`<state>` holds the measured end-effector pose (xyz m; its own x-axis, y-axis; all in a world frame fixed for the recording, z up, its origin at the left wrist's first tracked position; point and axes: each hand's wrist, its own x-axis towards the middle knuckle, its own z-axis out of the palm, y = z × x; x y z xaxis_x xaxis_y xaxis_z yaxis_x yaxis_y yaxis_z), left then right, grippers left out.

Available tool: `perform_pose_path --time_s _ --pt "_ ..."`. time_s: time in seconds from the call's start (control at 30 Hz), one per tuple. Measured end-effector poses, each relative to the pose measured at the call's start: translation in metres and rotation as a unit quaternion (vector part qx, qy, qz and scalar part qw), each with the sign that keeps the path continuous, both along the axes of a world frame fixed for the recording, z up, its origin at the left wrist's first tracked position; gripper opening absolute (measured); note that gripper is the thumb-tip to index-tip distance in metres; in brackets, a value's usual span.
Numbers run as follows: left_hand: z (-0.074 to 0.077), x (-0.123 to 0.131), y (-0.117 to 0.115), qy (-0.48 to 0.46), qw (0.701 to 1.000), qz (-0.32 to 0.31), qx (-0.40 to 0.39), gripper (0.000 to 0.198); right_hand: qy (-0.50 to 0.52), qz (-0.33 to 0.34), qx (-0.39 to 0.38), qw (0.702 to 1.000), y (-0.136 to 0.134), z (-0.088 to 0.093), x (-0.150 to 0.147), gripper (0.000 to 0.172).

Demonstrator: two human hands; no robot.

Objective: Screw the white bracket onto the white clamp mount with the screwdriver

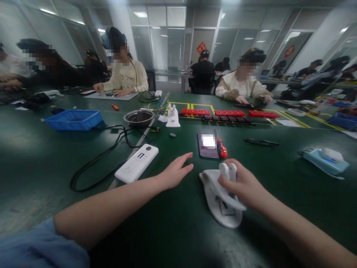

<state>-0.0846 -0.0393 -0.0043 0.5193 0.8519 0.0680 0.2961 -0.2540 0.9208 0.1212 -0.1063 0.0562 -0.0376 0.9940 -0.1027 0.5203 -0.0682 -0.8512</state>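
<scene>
My right hand (241,182) is closed round the top of a white hinged plastic stand (224,214), at two round white knobs. The stand has a rounded flat base and a tilted upper plate; its exact kind is not plain. My left hand (178,171) is over the table, fingers stretched out and apart, with nothing in it. Beyond the hands lies a phone (208,149) with a lit screen, and a red and black object (222,148) rests against its right side. A white power bank (136,163) with a dark display lies left of my left hand.
A blue tray (74,121), a metal bowl (138,118) and black cables (95,158) are on the left. A similar white stand (173,118) and red strips (229,113) lie farther back. Black tweezers (261,142) and a light-blue holder (323,162) lie right. Co-workers sit opposite.
</scene>
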Motion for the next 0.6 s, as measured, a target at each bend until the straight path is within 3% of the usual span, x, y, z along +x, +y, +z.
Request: perform_pose_path --time_s 0.1,0.23,0.3,0.43,0.6 --pt "0.006 -0.003 -0.003 0.051 0.998 -0.018 0.019 0.054 -0.030 -0.058 -0.011 0.998 -0.007 -0.002 0.052 0.036" --pt "0.012 -0.004 -0.007 0.085 0.995 -0.039 0.027 0.053 -0.061 -0.222 -0.047 0.972 -0.002 0.000 0.129 0.031" --pt "0.011 -0.003 -0.008 0.094 0.994 -0.043 0.021 0.054 -0.071 -0.270 -0.045 0.959 0.005 0.002 0.160 0.025" --pt "0.009 -0.001 -0.007 0.105 0.993 -0.047 0.023 0.052 -0.088 -0.281 -0.019 0.956 0.015 0.007 0.191 0.012" --pt "0.009 0.001 -0.005 0.150 0.984 -0.074 0.057 0.046 -0.053 -0.249 0.012 0.967 0.019 0.006 0.195 0.011"
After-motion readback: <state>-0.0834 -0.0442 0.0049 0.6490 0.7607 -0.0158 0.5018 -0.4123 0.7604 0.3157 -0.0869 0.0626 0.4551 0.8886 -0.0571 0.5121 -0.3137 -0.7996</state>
